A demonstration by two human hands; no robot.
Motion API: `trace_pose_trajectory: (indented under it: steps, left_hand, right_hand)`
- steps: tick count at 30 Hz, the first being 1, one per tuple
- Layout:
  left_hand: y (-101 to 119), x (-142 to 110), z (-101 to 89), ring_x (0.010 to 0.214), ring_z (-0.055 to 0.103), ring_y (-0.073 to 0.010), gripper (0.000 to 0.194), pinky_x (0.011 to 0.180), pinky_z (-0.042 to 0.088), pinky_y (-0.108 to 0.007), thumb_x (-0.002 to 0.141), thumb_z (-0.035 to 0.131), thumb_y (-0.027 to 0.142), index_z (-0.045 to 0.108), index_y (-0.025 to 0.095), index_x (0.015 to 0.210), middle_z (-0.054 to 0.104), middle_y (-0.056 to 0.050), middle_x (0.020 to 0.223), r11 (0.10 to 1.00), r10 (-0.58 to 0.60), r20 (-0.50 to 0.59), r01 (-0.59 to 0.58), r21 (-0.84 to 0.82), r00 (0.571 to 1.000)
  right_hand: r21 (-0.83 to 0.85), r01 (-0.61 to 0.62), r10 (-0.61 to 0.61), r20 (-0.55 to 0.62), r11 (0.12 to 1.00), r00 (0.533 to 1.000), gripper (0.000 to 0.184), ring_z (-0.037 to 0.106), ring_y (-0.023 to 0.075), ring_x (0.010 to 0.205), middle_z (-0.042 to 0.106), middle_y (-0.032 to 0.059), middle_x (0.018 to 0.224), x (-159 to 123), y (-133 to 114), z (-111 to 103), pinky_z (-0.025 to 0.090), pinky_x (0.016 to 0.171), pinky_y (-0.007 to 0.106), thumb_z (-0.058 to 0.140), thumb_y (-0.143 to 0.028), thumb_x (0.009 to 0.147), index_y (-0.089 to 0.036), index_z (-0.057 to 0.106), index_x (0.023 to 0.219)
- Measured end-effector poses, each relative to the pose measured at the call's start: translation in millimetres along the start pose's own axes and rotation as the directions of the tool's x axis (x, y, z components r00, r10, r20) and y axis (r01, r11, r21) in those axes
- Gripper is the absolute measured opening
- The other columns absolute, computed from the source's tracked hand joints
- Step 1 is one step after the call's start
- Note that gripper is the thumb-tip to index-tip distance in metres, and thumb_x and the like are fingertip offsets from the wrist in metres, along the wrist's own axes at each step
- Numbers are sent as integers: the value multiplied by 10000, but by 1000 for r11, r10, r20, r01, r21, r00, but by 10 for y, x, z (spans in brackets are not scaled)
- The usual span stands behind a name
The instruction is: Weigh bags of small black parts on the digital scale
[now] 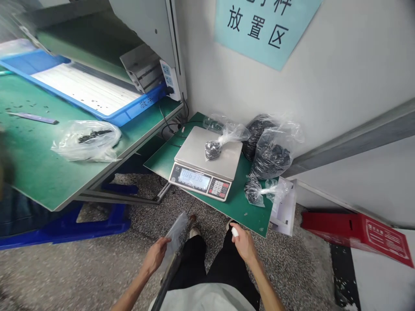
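Left counter [29, 166], green matte top. Lying toward its left side: a slim tool with purple handle [39, 117], among scattered black flakes. Near the right edge: a crumpled clear bag [69, 147] with black bits inside. Behind it, a blue plastic tray [129, 115], handwriting on its front wall not fully legible; white ribbed lining, a few black flecks. Above the tray, a machine with a smooth green belt [84, 43].

Left hand [157, 255]: gripping a limp, transparent plastic bag [177, 233] by its edge, below the front edge of the right counter [162, 160].

Scale [197, 177]: near that counter's front edge; flat brushed-metal plate, numeric keypad with grey and red keys. Display reads approx. 006336; any decimal point unclear. On the plate, a knotted bag [213, 150], rounded, dark contents, tied neck pointing right.

Right hand [244, 246]: fingers curled, white piece [234, 232] at the fingertips; cannot tell whether gripped or wrapped around a finger.

Wall sign [253, 47], pale blue: 放置区, line above cropped.

Along the right counter's back right edge, two bulging bags [272, 157], shiny black shreds. Toward its right edge, a smaller tied bag [253, 191]. On the floor, far right: red box [343, 229], white print illegible.
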State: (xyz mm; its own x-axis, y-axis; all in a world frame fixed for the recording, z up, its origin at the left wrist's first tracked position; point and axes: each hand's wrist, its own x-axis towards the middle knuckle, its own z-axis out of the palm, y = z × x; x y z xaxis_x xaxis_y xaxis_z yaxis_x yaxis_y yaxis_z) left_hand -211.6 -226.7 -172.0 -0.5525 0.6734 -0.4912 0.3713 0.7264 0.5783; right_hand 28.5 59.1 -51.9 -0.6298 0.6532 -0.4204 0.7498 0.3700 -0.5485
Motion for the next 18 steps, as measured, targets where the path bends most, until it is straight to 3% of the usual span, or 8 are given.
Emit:
trace_pose_trajectory:
  steps: [2,4,6,9,12,14,18]
  left_hand:
    - [-15,45,-27,819,670,-186,396,805,496,-266,828,324,197,684,156,986,695,-79,935,1000,17,7,-17,-6,1000]
    - [-27,99,-50,841,673,-190,384,807,500,-264,802,349,212,691,172,971,709,-68,943,999,31,6,-31,-31,999]
    - [-27,150,-65,867,677,-191,369,809,503,-255,776,376,234,700,192,948,720,-52,965,997,39,-1,-39,-59,999]
    - [2,198,-79,871,682,-195,380,816,509,-257,765,378,273,708,192,936,726,-51,957,997,49,-2,-49,-64,999]
    - [58,207,-89,855,684,-197,395,806,518,-259,771,373,311,713,184,926,727,-57,958,996,63,4,-63,-56,998]
    - [89,204,-89,850,687,-198,398,808,523,-254,767,376,327,718,184,910,729,-57,961,997,57,-1,-57,-57,998]
    - [79,191,-70,875,696,-216,397,842,527,-261,752,395,343,734,187,890,734,-63,954,996,33,-10,-34,-78,999]
  right_hand:
    - [46,-20,28,-171,999,985,482,653,197,814,702,50,883,24,121,-150,481,800,310,372,-114,774,-195,644,1163]
    - [56,-61,76,-350,997,933,419,638,222,888,681,86,987,131,208,-381,476,846,345,384,-193,801,-173,646,1127]
    - [55,-119,130,-455,991,881,426,610,253,955,646,123,1054,305,274,-619,461,888,386,406,-252,808,-142,613,1164]
    - [64,-167,176,-493,984,852,507,521,307,1132,574,163,1198,619,331,-848,400,979,439,487,-280,761,-118,549,1238]
    - [107,-177,207,-493,978,845,626,446,351,1220,535,179,1258,883,325,-861,361,1018,463,608,-269,647,-119,521,1249]
    - [159,-164,222,-495,974,840,648,479,352,1178,558,174,1221,988,304,-802,375,999,471,619,-260,620,-127,506,1244]
    - [313,-93,249,-506,945,826,449,585,277,1009,635,110,1058,1017,295,-726,447,917,442,485,-272,685,-167,529,1119]
